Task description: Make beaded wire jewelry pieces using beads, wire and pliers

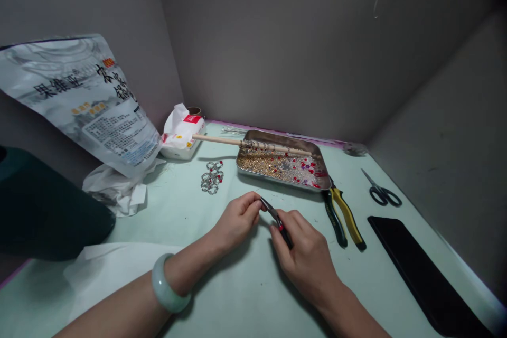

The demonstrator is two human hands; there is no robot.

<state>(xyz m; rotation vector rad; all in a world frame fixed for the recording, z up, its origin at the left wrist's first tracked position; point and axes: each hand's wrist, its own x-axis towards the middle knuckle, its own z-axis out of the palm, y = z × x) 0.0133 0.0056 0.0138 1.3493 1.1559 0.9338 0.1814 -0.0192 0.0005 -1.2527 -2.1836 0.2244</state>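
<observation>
My right hand [303,248] is closed around a pair of small pliers [273,212] with dark jaws and a bit of red on the handle. Their tip reaches the fingertips of my left hand [240,219], which are pinched together; what they hold is too small to make out. Beyond my left hand lie several beaded rings [213,176] in silver with red beads. Behind both hands, a metal tray [277,184] contains gold, clear, red and purple beads. A wooden stick [217,140] with rings of wire around it rests across the tray.
Right of the tray lie yellow-and-green pliers [348,216], scissors [380,190] and a flat black object [423,269]. At left stand a dark green container [47,211], a large silver pouch [91,105], crumpled tissue [114,187] and a tissue pack [184,134].
</observation>
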